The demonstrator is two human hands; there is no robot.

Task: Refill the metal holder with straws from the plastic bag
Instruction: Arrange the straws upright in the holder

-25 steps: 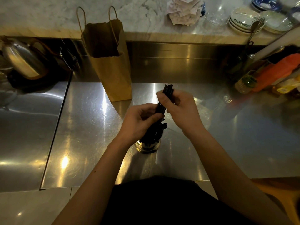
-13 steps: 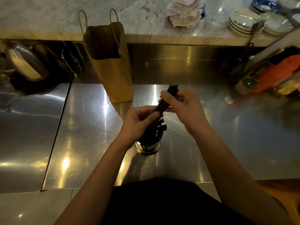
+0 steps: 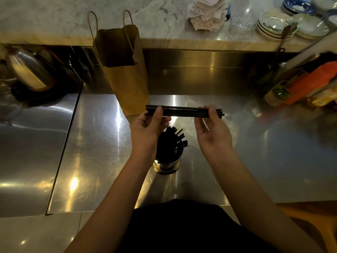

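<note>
- Holding a bundle of black straws (image 3: 184, 111) level above the holder (image 3: 166, 166).
- My left hand (image 3: 147, 130) pinches one end, my right hand (image 3: 212, 133) the other, fingers closed around it.
- More straws fill the holder on the counter (image 3: 102, 143), near a paper bag (image 3: 125, 84).

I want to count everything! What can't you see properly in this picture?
- Head view: how many straws are in the bundle; the left hand and right hand cover its ends.
- Metal holder: its left side is behind the left wrist; its packed black straws blur together.
- Paper bag: inside too dark.
- Plates: cut off at the right edge.
</note>
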